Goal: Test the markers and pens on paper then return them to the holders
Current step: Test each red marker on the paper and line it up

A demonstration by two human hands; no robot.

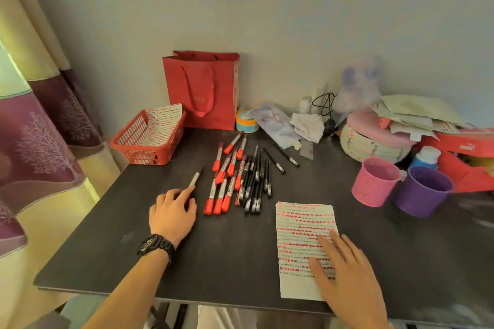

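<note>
On table [235, 262]: left hand [172, 215] curls round one marker [194, 180]; right hand [347, 272] flat, pressing paper [299, 224] full of red strokes. Red markers [223, 184], black pens [255, 181] lie loose mid-table; pink holder [374, 184], purple holder [422, 192] look unfilled, return undone.

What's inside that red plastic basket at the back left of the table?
A sheet of paper covered in rows of red marks lies in the red basket, its far end curling up above the rim. Anything beneath the paper is hidden.
</note>
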